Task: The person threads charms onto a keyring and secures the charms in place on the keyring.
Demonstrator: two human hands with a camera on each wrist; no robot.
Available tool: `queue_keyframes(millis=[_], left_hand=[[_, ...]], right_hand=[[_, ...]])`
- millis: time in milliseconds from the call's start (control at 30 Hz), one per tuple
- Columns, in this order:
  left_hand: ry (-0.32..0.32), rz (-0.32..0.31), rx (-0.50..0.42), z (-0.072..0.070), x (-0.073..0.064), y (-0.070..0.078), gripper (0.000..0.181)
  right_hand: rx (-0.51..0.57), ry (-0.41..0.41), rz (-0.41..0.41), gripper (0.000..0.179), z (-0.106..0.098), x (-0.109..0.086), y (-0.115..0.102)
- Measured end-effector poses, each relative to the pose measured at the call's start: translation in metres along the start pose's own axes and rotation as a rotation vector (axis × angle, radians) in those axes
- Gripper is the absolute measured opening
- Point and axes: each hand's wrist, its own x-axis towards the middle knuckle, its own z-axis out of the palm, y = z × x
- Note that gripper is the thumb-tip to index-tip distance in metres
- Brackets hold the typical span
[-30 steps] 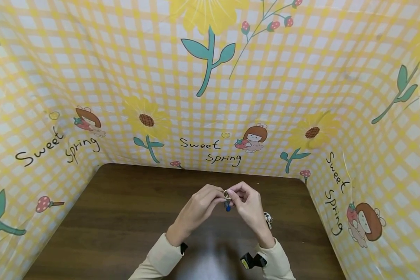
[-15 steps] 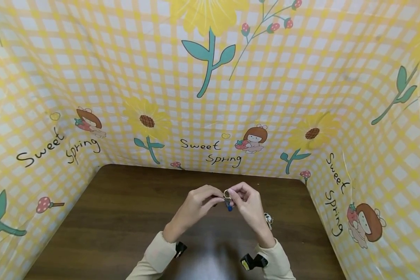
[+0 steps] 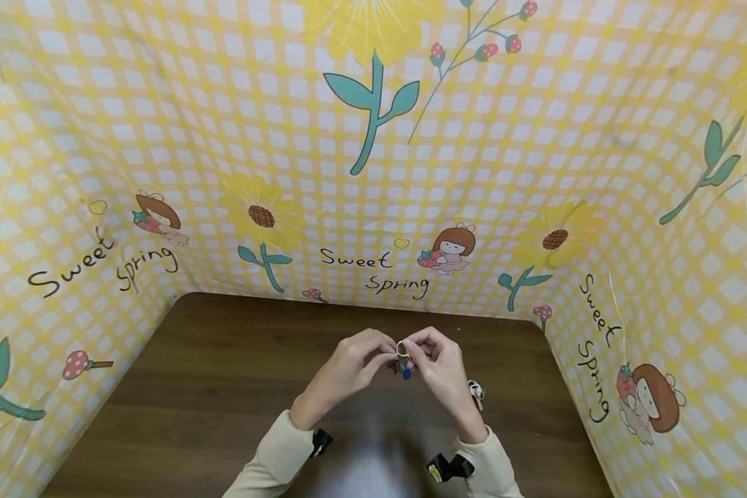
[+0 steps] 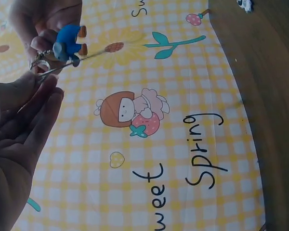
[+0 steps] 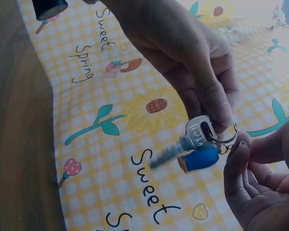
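Note:
Both hands meet over the table around a metal key ring (image 5: pixel 225 142). My left hand (image 3: pixel 355 363) pinches the ring between thumb and fingers, close to the head of a silver key (image 5: pixel 199 134). From the other side, my right hand (image 3: pixel 442 360) pinches the ring with thumb and fingertips. The key hangs at a slant in the right wrist view, its blade blurred. Beside it dangles a small blue figurine charm (image 5: pixel 202 158) with brown feet, joined by a short chain. In the left wrist view the charm (image 4: pixel 67 42) shows side-on, and the key is seen nearly edge-on.
A small black-and-white trinket (image 3: pixel 476 393) lies on the dark wooden table (image 3: pixel 224 387), just right of my right wrist. A yellow checked cloth (image 3: pixel 373 207) stands as a wall round the back and both sides. Black wrist cameras (image 3: pixel 448 468) sit at the sleeves.
My left hand has drawn slightly left and its thumb has shifted on the ring. The key and charm have swung a little below the ring. The right hand stays nearly in place.

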Motion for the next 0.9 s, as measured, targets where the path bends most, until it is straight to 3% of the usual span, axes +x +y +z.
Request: queue_keyframes(millis=[200, 367, 633, 900], left_hand=[[0.006, 0.086, 0.157, 0.002, 0.001, 0.008, 0.017], [0.011, 0.076, 0.248, 0.003, 0.002, 0.015, 0.015], [0.078, -0.015, 0.174, 0.002, 0.000, 0.012, 0.007], [0.121, -0.070, 0.110, 0.002, 0.000, 0.007, 0.010]], right_hand=[[-0.023, 0.020, -0.006, 0.004, 0.002, -0.001, -0.001], [-0.084, 0.034, -0.034, 0.005, 0.002, 0.000, -0.004], [-0.022, 0.066, -0.003, 0.003, -0.001, 0.000, -0.003], [-0.029, 0.066, -0.006, 0.009, -0.005, 0.001, 0.000]])
